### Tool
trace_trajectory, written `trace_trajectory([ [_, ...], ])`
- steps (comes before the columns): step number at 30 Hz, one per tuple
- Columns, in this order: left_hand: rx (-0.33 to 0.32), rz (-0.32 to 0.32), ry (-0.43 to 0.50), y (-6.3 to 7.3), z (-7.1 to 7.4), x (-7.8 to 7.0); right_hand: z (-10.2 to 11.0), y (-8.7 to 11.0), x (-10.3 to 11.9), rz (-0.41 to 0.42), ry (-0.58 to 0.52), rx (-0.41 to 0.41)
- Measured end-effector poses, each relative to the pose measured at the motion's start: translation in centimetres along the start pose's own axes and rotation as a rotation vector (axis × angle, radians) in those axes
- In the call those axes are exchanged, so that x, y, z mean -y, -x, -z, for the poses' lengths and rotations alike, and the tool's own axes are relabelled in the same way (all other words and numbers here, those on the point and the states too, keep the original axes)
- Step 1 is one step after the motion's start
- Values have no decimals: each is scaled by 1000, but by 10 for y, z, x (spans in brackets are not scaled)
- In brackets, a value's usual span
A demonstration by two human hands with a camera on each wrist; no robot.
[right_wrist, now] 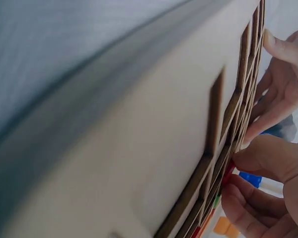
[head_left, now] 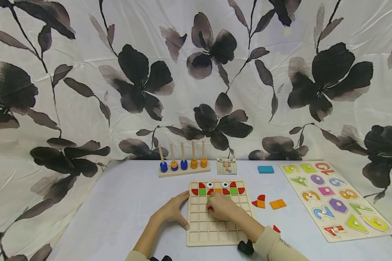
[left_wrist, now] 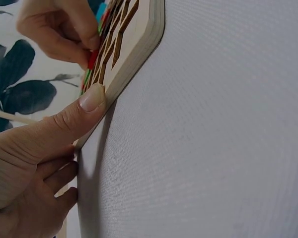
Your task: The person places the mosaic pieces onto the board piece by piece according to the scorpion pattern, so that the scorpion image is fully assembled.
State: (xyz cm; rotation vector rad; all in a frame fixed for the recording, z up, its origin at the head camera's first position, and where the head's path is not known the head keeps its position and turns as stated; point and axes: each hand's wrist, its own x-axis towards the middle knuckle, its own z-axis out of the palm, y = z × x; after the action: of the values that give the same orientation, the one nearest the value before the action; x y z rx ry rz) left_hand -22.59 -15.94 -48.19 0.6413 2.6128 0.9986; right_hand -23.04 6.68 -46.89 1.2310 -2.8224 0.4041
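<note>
A wooden grid board point(head_left: 199, 238) lies flat before me, with red, green, orange and eye-marked tiles point(head_left: 202, 191) set in its upper rows. My right hand point(head_left: 223, 206) is over the middle of the board and pinches a small red tile point(right_wrist: 228, 172) between thumb and fingers, right at the grid; the fingers hide most of its shape. Against the board's left edge rests my left hand point(head_left: 173, 208), thumb and fingers spread apart. The left wrist view shows that thumb point(left_wrist: 92, 99) touching the board's side.
Right of the board lie red and orange tiles point(head_left: 260, 203), two orange squares point(head_left: 278, 204) and a red piece point(head_left: 276, 228). A number puzzle point(head_left: 330, 235) occupies the far right. Behind stand a peg stacker point(head_left: 184, 172), a pattern card point(head_left: 227, 166) and a blue block point(head_left: 266, 169).
</note>
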Motion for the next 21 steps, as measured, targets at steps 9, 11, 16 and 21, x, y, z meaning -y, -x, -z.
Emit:
trace_trajectory([
  [9,-3,-9,7,-1,0,1,2,-2,2,-17,5,9],
  [11,-1,-13,5,-1,0,1,3,-3,2,-19,-9,9],
  [16,-1,-19,0,-1,0,2,4,-4,0,-47,-107,33],
  [21,-1,-14,1,0,0,2,5,-6,-1,-81,-183,46],
])
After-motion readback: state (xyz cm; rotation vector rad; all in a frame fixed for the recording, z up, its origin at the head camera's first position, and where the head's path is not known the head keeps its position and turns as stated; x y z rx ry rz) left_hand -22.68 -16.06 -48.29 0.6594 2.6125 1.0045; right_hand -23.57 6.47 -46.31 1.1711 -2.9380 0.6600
